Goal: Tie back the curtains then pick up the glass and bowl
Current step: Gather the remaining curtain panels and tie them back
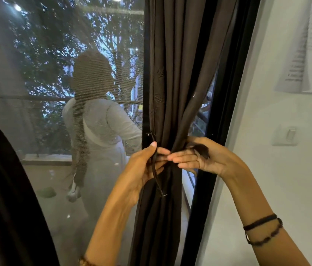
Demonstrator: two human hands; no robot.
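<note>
1. Right now the dark brown curtain [172, 77] hangs gathered into a bunch against the black door frame [207, 160], cinched at mid height where both hands meet.
2. Tie strap [154, 166], thin & dark, runs from a fixing on the frame down through the left hand [141, 169]; its loose end dangles below the palm.
3. Left hand grips that strap, thumb up, fingers curled round it & into the fabric.
4. Right hand [195, 158] is on the other side of the bunch, fingers mostly straight & pointing left, fingertips touching the left hand's; a dark scrap of strap or cloth lies across its palm. Can't tell if it's pinched or just draped.
5. Step in hand, I'd say: tying back this curtain, 1st part of the task. Knot not made yet.
6. Next move prob. needs the two ends crossed & pulled snug w/o letting the bunch spread.
7. Glass & bowl: not in view.
8. Beyond: mesh screen [36, 93], a person in white [103, 131] outside, wall switch [289, 134].
</note>
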